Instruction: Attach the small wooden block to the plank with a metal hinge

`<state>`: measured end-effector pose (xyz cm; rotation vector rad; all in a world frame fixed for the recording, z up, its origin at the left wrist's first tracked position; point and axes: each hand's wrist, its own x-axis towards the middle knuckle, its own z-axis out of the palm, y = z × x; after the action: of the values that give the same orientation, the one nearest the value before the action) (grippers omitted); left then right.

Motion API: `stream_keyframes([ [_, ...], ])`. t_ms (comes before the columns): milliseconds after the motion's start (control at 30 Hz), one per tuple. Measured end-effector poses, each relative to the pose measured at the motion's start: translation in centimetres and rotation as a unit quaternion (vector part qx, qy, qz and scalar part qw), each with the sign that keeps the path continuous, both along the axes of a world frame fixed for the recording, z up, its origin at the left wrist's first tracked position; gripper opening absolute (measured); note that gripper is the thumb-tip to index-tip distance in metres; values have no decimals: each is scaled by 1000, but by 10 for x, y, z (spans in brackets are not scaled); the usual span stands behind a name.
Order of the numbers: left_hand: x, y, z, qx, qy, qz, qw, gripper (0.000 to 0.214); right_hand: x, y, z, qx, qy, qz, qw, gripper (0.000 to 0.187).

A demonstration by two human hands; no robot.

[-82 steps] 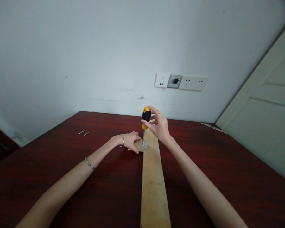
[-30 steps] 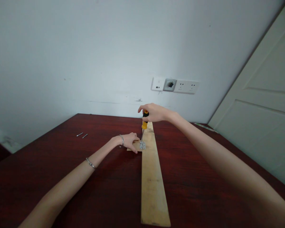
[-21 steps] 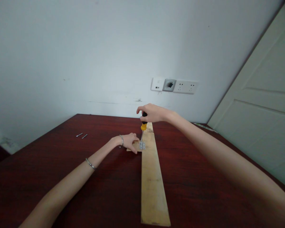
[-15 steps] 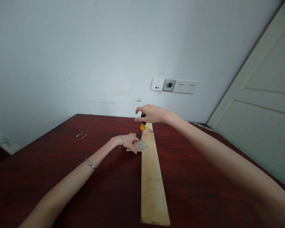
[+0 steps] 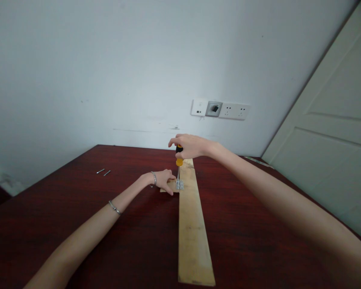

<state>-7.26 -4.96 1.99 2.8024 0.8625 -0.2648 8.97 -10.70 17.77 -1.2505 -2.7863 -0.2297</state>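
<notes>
A metal hinge (image 5: 179, 184) bridges a long wooden board (image 5: 194, 224) and a small wooden board (image 5: 175, 187) at its left side. My left hand (image 5: 165, 179) lies over the small board, thumb towards the near edge and fingers towards the far one, holding it. Above the hinge, my right hand (image 5: 189, 146) is closed round the black and yellow handle of a screwdriver (image 5: 179, 162). The screwdriver stands nearly upright, its tip down at the hinge's left leaf. Whether the tip sits in a screw is too small to tell.
Two small metal pins or screws (image 5: 104, 172) lie on the dark red table (image 5: 132, 249) at the left. Behind the table rises a white wall (image 5: 138, 60) with a row of sockets (image 5: 219, 109). A pale panelled door (image 5: 333, 120) stands at the right.
My right hand has shifted slightly left and down with the screwdriver, and its fingers have closed further round the handle. The left hand and the boards have stayed put.
</notes>
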Motion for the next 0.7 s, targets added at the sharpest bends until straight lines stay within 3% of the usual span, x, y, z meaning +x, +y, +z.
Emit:
stream_keyframes([
  [67,0,1,-1,2,0,-2,1000,73,0,-1,1,-2,3,-6,1000,48],
  [233,0,3,-4,4,1,-1,1000,72,-1,-1,0,-8,6,-2,1000,37],
  [367,0,4,-5,5,9,-5,1000,73,0,-2,-1,1,6,-12,1000,53],
  [567,0,2,-4,2,12,-4,1000,72,3,1,-2,-2,6,-10,1000,32],
  [700,0,2,-3,2,15,2,1000,75,5,3,-4,18,7,-8,1000,50],
])
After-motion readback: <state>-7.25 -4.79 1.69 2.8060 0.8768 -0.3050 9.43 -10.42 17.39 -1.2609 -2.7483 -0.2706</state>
